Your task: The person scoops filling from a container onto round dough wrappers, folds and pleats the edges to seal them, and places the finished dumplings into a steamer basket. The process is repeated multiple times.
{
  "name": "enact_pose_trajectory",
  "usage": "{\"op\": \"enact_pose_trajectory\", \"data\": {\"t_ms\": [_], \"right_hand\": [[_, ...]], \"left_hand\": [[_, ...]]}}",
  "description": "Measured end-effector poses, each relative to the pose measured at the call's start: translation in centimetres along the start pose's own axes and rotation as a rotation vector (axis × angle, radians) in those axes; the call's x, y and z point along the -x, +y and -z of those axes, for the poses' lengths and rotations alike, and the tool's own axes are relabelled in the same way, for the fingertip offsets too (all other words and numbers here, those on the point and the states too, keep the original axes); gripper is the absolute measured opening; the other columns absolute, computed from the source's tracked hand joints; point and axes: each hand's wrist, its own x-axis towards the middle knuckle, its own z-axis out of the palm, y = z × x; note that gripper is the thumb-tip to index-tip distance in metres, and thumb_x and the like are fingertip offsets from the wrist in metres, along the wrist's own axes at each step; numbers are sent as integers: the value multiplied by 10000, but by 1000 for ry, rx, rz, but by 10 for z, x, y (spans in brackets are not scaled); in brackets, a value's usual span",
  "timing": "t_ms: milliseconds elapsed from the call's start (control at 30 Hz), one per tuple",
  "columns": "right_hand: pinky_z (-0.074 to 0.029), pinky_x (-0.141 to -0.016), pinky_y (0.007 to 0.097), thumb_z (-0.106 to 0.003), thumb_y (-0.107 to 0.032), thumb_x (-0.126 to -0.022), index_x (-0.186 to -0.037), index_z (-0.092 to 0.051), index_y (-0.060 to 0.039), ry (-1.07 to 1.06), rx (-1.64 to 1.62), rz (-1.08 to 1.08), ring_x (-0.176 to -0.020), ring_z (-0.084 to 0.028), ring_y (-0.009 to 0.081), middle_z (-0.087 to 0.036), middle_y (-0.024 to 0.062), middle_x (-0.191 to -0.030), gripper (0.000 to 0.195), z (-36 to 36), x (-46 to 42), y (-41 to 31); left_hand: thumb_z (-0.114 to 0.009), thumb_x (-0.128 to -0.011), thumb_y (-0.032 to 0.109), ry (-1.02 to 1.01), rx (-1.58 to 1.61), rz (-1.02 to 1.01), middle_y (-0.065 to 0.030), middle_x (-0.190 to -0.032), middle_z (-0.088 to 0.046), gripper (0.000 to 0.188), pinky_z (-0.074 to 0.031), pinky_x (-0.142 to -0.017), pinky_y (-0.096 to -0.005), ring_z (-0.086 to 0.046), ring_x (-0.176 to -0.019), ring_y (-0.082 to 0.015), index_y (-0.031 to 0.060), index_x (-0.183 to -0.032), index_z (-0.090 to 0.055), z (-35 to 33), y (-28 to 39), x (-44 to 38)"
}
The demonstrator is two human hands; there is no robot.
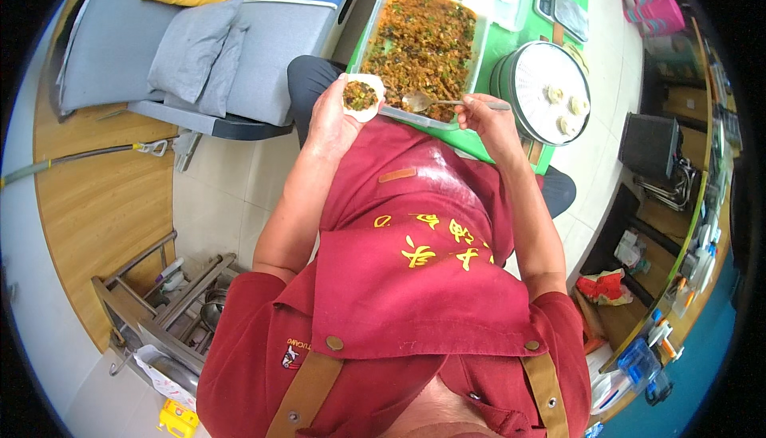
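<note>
My left hand (338,115) cradles a round dough wrapper (376,85) at the near left corner of a clear plastic tub. Chopped brown-green filling (359,97) lies in the wrapper's middle. In my right hand (489,124) is a metal spoon (452,103), gripped by its handle, with its bowl low over the filling at the tub's near side. The tub (482,49) holds a deep spread of orange-brown chopped filling (425,37). Right of it stands a stack of round steamer trays (520,103); the top one carries several small pleated buns (562,106).
The tub and steamer sit on a green table (508,43). A digital scale (561,12) and a second plastic container (511,1) with pale contents stand farther back. A grey sofa (287,49) is at the left, a cluttered shelf (688,210) at the right.
</note>
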Motion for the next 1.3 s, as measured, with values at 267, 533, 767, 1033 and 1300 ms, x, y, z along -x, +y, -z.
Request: {"op": "enact_pose_trajectory", "data": {"t_ms": [267, 533, 767, 1033, 1300], "right_hand": [[-553, -705, 294, -642, -131, -1044, -1066, -684, 41, -9, -140, 97, -752, -663, 155, -726, 102, -927, 178, -4, 5, -25], [-564, -696, 358, -664, -92, -998, -1117, -736, 11, 66, 1039, 532, -778, -716, 251, -717, 145, -905, 173, -14, 31, -37], [-555, -811, 490, -613, 5, -868, -1126, -703, 1, -263, 1358, 673, -930, -679, 430, -651, 220, -1044, 273, -21, 17, -4], [-544, -709, 292, -713, -123, -990, -1208, -684, 56, 11, 542, 307, -761, -671, 128, -737, 90, -949, 283, -40, 50, -51], [-567, -728, 324, -729, -48, -952, -1189, -680, 54, 45, 643, 370, -800, -700, 164, -728, 100, -951, 262, -41, 62, -46]], "left_hand": [[-450, -1131, 264, -6, -1, -7, -239, -1271, -662, 392, -618, -951, -536, -691, -1133, -379, -71, -1308, -552, -5, -7, -8], [-461, -1130, 249, -92, 1, 31, -234, -1243, -677, 368, -616, -933, -540, -697, -1124, -370, -57, -1311, -559, -16, -11, -5], [-508, -1119, 186, -178, -53, 113, -209, -1220, -681, 290, -621, -911, -517, -702, -1095, -346, -35, -1294, -578, -54, -25, 15], [-529, -1105, 139, -375, -304, 151, -139, -1129, -697, 233, -614, -825, -351, -711, -963, -213, -31, -1241, -611, -78, -43, 25], [-572, -1096, 176, -422, -608, 80, -58, -1090, -677, 225, -599, -806, -318, -669, -929, -133, 5, -1232, -626, -86, -50, 23]]}}
